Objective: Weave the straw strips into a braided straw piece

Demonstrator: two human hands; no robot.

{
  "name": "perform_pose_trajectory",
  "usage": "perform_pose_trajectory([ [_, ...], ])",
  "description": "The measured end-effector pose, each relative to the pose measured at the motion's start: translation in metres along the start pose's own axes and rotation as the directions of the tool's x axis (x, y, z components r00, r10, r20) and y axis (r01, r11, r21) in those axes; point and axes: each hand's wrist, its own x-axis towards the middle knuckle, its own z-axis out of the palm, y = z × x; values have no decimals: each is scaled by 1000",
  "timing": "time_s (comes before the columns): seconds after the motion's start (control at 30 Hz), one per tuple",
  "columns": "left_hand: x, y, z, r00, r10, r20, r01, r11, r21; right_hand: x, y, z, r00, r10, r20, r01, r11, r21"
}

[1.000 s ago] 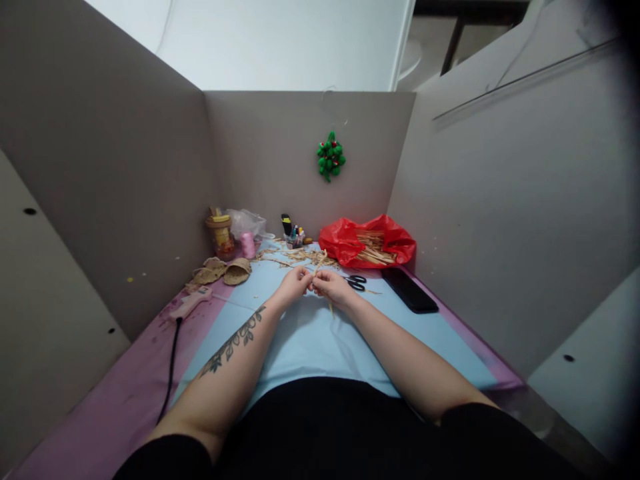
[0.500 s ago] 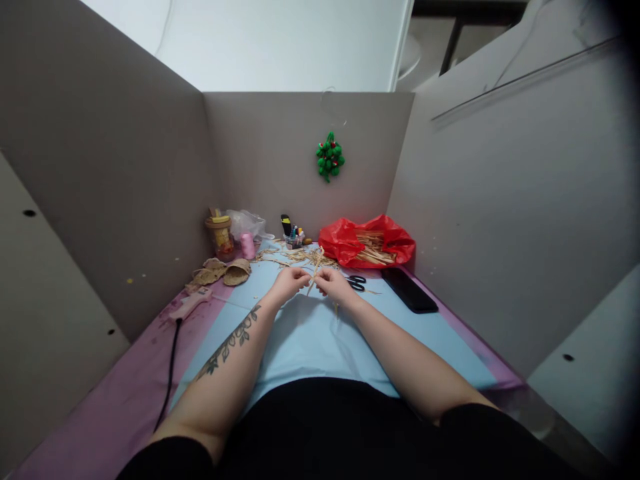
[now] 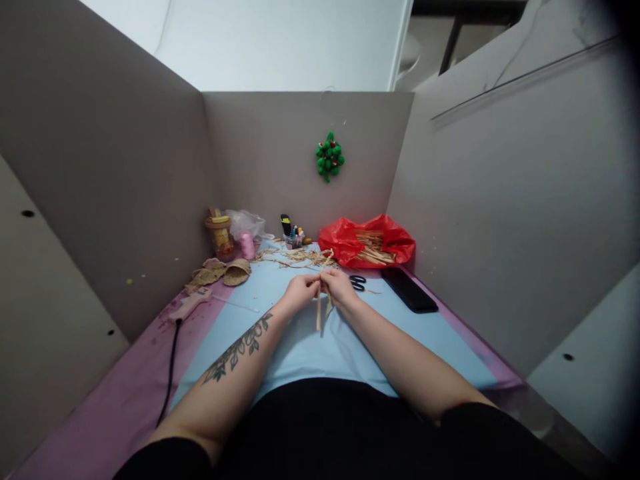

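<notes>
My left hand (image 3: 303,289) and my right hand (image 3: 337,285) meet over the middle of the light blue sheet (image 3: 300,347). Fingers of both are closed on thin straw strips (image 3: 319,312), pale tan in colour. One end sticks up above the fingertips, and two ends hang below them. How the strips cross between my fingers is hidden. Just right of my right hand lie black-handled scissors (image 3: 357,283). Beyond my hands, loose straw scraps (image 3: 295,257) are scattered over the sheet.
A red plastic bag (image 3: 345,243) holding straw stands at the back right, near a black phone (image 3: 410,291). At left lie a pink glue gun (image 3: 190,305) with a cord, woven straw pieces (image 3: 237,272) and a pink thread spool (image 3: 247,246). Grey partitions enclose three sides.
Both hands have shifted slightly right, and the left has come closer against the right. Straw ends now hang lower beneath my fingers.
</notes>
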Motion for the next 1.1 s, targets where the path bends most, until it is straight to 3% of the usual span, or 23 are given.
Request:
perform_pose_trajectory([
  [0.13, -8, 9, -1, 984, -62, 165, 57, 998, 31, 0, -1, -2, 1000, 17, -7, -17, 998, -59],
  [0.23, -8, 12, -5, 970, -107, 217, 96, 994, 60, 0, 0, -2, 1000, 7, -30, -10, 994, -108],
  [0.3, -4, 11, -9, 989, -89, 122, 80, 994, 75, 0, -1, -1, 1000, 6, -17, -8, 992, -129],
  [0.33, -1, 10, -12, 998, -55, 15, 54, 995, 79, 0, -2, 0, 1000, 7, 2, -6, 990, -138],
  [0.4, 4, 7, -15, 970, -6, -242, 24, 997, 70, -2, -4, 2, 999, 10, 48, -2, 989, -150],
  [0.43, 6, 5, -17, 959, 1, -285, 17, 998, 58, -3, -5, 3, 997, 10, 71, 1, 988, -153],
  [0.47, 6, 4, -18, 960, -2, -278, 15, 999, 44, -5, -7, 4, 995, 9, 96, 6, 988, -157],
  [0.57, 5, 2, -18, 997, -33, -69, 34, 999, 10, -10, -10, 5, 987, -10, 159, 42, 979, -198],
  [0.63, 3, 1, -17, 998, -63, 5, 63, 998, 7, -12, -12, 5, 984, -28, 175, 73, 964, -256],
  [0.87, 3, 1, -20, 990, -143, 4, 143, 986, -88, -9, -16, -3, 974, -74, 216, 163, 886, -434],
  [1.1, 1, 8, -18, 991, -127, 52, 135, 973, -188, -8, -20, -5, 965, -54, 255, 164, 887, -432],
])
